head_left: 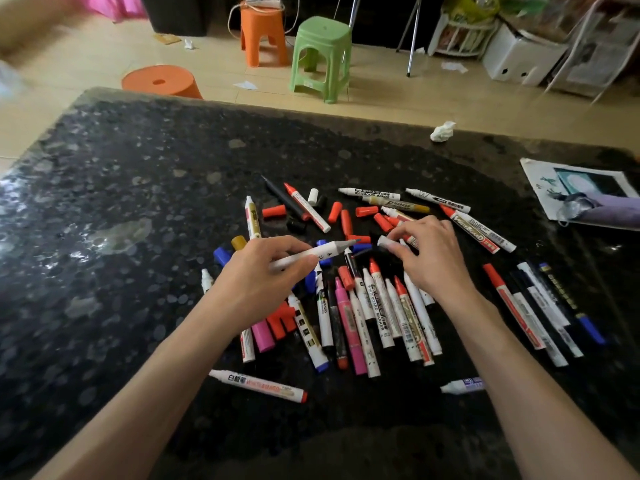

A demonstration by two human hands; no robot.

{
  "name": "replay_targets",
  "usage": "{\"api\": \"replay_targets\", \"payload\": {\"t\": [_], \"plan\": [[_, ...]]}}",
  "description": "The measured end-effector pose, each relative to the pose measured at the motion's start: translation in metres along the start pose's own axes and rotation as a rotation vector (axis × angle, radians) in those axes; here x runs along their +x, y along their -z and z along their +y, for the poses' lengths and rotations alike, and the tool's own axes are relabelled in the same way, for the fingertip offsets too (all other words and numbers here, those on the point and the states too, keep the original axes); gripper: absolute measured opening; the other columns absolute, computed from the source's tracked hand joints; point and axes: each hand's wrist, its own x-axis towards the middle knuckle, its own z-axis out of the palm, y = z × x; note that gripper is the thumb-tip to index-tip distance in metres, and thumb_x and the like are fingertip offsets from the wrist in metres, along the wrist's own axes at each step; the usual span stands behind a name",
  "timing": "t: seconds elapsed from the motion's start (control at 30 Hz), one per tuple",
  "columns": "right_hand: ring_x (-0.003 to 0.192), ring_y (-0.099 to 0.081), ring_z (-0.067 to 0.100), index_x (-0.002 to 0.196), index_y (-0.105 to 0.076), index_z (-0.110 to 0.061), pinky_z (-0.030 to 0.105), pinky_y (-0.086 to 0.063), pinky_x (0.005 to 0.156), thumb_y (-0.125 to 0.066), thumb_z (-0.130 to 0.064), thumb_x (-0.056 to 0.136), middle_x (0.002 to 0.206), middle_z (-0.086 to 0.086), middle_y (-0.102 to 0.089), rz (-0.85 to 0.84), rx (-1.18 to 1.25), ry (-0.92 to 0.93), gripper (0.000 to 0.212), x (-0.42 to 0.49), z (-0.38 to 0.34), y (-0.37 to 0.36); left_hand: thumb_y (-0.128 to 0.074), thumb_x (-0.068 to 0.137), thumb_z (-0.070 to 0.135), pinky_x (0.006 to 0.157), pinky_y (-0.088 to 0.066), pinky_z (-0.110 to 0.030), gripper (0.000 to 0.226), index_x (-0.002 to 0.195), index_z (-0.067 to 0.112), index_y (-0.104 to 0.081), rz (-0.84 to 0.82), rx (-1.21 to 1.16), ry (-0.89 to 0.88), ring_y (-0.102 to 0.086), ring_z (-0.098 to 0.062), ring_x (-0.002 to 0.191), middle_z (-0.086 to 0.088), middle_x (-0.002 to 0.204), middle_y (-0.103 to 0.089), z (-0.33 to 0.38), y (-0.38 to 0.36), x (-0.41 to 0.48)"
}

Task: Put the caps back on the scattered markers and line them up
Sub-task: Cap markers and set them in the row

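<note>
Left hand (258, 271) grips an uncapped white marker (311, 253), tip pointing right. Central pile (363, 306) on bench (138, 202): mostly uncapped, loose caps scattered. Right hand (427, 254) pinches a white cap (383, 242). Far right, capped row (540, 313) lined up; most remain.

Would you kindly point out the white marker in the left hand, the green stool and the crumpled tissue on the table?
White marker (311, 255), head view, middle of its barrel.
Green stool (323, 31), head view, its seat.
Crumpled tissue (442, 132), head view, its middle.
</note>
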Motion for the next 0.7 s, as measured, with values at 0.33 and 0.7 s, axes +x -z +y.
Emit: {"api": "replay_targets", "payload": {"t": [0.33,0.7], "plan": [[0.104,-0.071,0.005,0.114,-0.074,-0.028,0.028,-0.056,0.094,-0.068,-0.020,0.100,0.109,-0.012,-0.075,-0.003,0.729,0.111,0.017,-0.055,0.008,0.034,-0.063,0.100,0.039,0.045,-0.037,-0.016,0.016,0.110,0.041,-0.075,-0.041,0.044,-0.007,-0.047,-0.002,0.045,0.012,0.063,-0.062,0.007,-0.010,0.004],[0.106,-0.070,0.011,0.114,-0.076,-0.024,0.038,-0.057,0.095,-0.070,-0.023,0.099,0.106,-0.012,-0.075,-0.019,0.735,0.203,0.017,-0.076,0.008,0.030,-0.066,0.096,0.037,0.043,-0.033,-0.019,0.015,0.104,0.048,-0.073,-0.108,0.067,-0.069,-0.041,-0.005,0.044,-0.009,0.076,-0.071,0.018,-0.025,0.007]]}}
